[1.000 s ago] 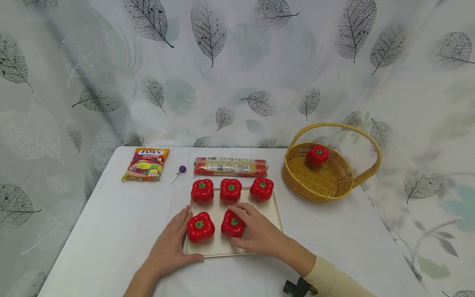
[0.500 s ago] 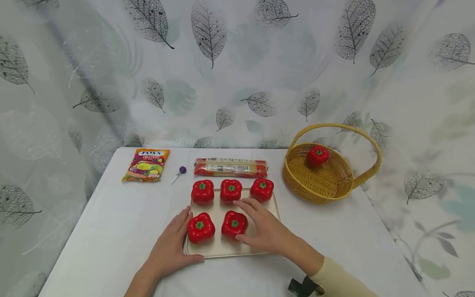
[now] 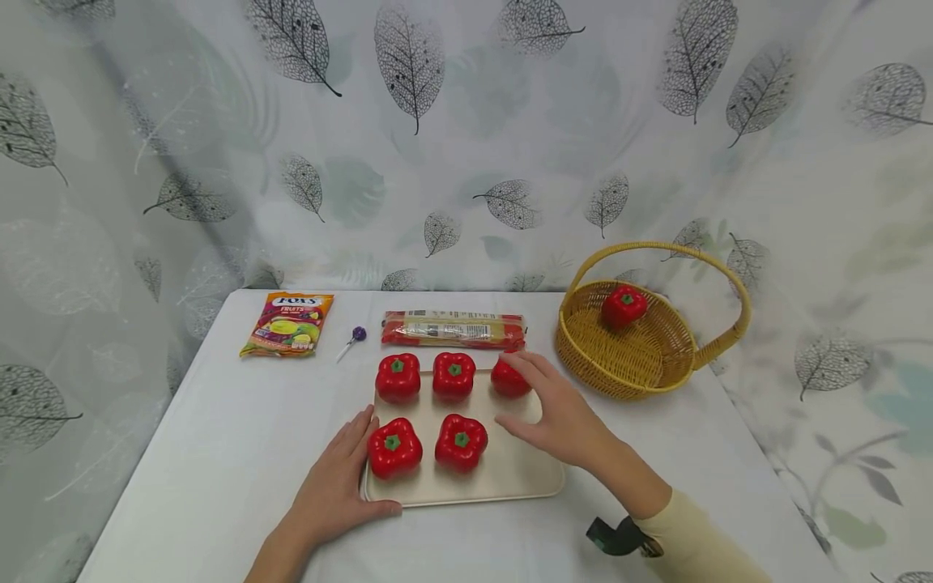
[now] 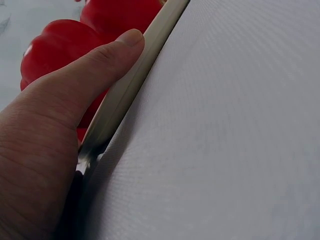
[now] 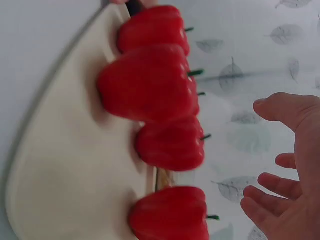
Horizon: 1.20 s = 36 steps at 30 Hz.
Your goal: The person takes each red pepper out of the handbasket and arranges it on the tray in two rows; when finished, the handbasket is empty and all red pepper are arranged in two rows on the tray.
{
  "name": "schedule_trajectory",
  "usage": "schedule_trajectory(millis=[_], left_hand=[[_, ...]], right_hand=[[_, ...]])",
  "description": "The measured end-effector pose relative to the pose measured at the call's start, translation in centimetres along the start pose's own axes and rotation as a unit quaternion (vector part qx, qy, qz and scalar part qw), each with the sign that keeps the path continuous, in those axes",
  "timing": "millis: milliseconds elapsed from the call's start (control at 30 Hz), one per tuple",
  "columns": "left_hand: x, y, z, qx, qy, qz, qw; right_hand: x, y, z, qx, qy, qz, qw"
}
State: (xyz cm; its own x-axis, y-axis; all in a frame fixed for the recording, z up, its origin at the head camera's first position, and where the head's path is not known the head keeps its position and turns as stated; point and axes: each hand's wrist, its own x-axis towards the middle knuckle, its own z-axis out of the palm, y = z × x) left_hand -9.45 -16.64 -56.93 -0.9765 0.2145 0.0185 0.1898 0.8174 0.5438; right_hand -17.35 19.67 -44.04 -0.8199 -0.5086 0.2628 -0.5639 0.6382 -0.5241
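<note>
On a cream tray (image 3: 510,479) stand several red bell peppers with green stems. Two are in the front row, a left pepper (image 3: 394,463) and a right pepper (image 3: 461,455). Behind them are a left pepper (image 3: 398,389), a middle pepper (image 3: 453,385) and a right pepper (image 3: 509,384). My left hand (image 3: 330,486) rests against the tray's front left corner, its thumb along the front rim. My right hand (image 3: 564,417) hovers over the tray's right side with fingers spread, holding nothing. In the head view its fingertips partly cover the back right pepper.
A yellow wicker basket (image 3: 623,382) with a tall handle stands at the back right, one red bell pepper (image 3: 624,306) inside. Behind the tray lies a long red-and-clear packet (image 3: 453,329). Farther left are a purple lollipop (image 3: 358,334) and a candy bag (image 3: 288,325).
My right hand has let go of the front right pepper, which stays on the tray, and has moved right and back towards the back right pepper. The left hand has not moved.
</note>
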Motion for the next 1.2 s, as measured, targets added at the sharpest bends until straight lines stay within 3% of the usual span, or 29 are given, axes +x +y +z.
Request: schedule_trajectory(millis=[300, 533, 1200], left_hand=[[0.0, 0.0, 0.1, 0.005, -0.005, -0.003, 1.0000], [-0.1, 0.2, -0.1, 0.004, -0.006, -0.004, 1.0000], [-0.1, 0.0, 0.1, -0.002, 0.003, 0.000, 1.0000]], right_hand=[[0.9, 2.0, -3.9, -0.038, 0.051, 0.008, 0.9979], [2.1, 4.9, -6.3, -0.046, 0.090, 0.017, 0.9948], [3.5, 12.7, -9.2, -0.066, 0.084, 0.135, 0.9851]])
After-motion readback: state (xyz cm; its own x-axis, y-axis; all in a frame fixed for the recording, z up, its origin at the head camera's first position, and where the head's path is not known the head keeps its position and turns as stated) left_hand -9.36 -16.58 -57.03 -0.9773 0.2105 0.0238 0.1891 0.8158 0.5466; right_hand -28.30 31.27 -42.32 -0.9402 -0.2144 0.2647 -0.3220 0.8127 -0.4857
